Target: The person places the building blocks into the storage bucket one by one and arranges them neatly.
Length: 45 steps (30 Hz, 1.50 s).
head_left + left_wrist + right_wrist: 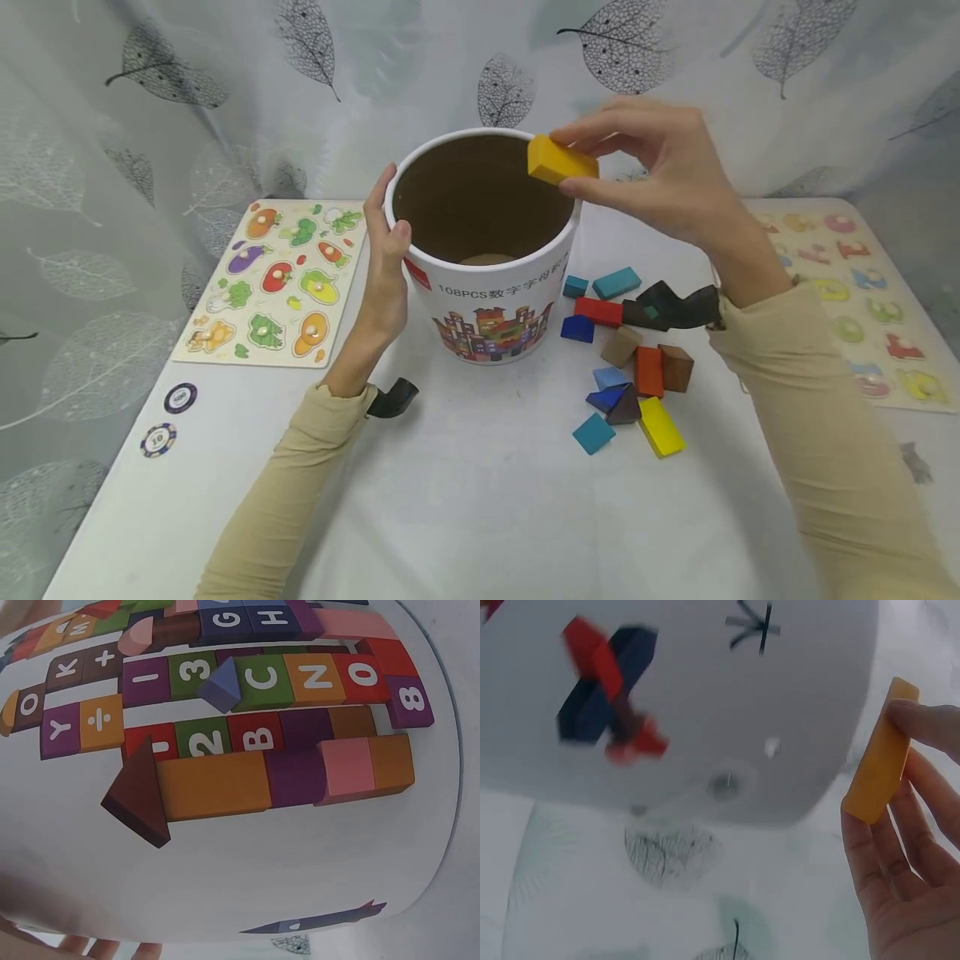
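A white paper bucket [487,292] printed with blocks stands upright in the head view, its inside dark and its top uncovered. My left hand [386,271] grips its left side, thumb at the rim. Over the bucket's right rim, my right hand [663,162] pinches a yellow rectangular block [558,160] between thumb and fingers. The right wrist view shows the same yellow block [881,765] beside the blurred bucket wall [705,712]. Printed letter blocks cover the bucket side [225,877] in the left wrist view, where a few fingertips show at the bottom edge.
Several loose coloured blocks, among them a yellow one [662,427] and a red one [648,372], lie right of the bucket. A vegetable puzzle board [292,283] lies left, another puzzle board [862,300] right. Two chips [180,398] lie near the left table edge.
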Available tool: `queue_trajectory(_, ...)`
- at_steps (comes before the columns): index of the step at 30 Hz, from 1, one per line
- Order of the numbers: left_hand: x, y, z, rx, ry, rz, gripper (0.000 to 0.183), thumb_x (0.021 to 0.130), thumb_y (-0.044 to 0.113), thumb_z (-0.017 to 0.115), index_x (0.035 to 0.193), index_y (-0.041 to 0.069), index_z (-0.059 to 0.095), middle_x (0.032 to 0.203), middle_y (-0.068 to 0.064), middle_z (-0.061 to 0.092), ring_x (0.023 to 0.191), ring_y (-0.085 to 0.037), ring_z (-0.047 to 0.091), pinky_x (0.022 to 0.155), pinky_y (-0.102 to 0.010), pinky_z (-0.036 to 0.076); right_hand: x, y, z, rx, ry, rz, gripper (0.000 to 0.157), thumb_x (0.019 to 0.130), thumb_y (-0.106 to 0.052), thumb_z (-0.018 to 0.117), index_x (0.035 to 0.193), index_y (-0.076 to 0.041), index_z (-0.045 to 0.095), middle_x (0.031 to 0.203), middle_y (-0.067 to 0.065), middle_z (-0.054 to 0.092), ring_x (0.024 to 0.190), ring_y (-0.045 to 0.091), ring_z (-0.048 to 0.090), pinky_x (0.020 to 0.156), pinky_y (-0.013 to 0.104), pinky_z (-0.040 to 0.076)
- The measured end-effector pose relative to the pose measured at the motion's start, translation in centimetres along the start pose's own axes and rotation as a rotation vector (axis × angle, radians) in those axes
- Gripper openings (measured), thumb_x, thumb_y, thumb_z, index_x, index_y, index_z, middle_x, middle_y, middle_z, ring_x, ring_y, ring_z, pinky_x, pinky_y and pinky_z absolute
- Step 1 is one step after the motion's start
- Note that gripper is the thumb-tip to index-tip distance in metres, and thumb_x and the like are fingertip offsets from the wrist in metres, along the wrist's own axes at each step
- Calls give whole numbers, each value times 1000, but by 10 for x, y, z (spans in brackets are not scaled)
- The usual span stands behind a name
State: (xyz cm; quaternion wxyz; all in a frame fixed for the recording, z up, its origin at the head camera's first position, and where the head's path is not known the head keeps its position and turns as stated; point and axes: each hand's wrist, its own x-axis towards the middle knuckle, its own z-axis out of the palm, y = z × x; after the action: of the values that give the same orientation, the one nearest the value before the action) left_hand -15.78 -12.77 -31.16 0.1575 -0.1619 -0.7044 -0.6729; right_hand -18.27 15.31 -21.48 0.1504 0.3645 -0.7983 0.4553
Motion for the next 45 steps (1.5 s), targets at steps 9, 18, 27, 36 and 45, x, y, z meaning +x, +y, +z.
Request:
queue_trajectory(9,0,1,1,15,-5,-8,96,79,76,47,154,23,18,152,0,32,136,-19,35,114,-49,28,10,-7,20,-1,-71,27,41,78,3,76,118,-4,69,111,9,65,101,6,59,92,15,49)
queue_trajectory(18,0,2,1,31,2,-12,98,79,78,46,155,22,18,154,0,30,137,-19,34,115,-49,26,8,-3,21,44,-105,3,38,78,3,76,116,-3,70,112,9,68,99,9,64,94,20,50)
queue_trajectory(27,0,1,1,25,3,2,95,80,77,47,154,25,19,153,2,32,137,-16,34,115,-47,26,-12,18,-4,86,-19,0,41,79,8,73,118,1,67,113,8,68,105,13,65,95,20,50)
queue_trajectory(36,-1,-1,-3,6,8,12,90,81,72,47,154,25,19,152,1,34,136,-19,36,114,-47,27,-58,85,-10,1,-147,295,39,83,-5,75,121,-7,68,116,4,68,106,6,62,96,15,46)
queue_trajectory(45,-1,-1,-2,-9,-11,21,83,84,63,45,154,26,19,152,2,33,137,-17,34,114,-46,27,-91,143,-1,-9,-356,563,38,82,-6,75,119,-7,69,122,13,67,116,25,59,109,55,37)
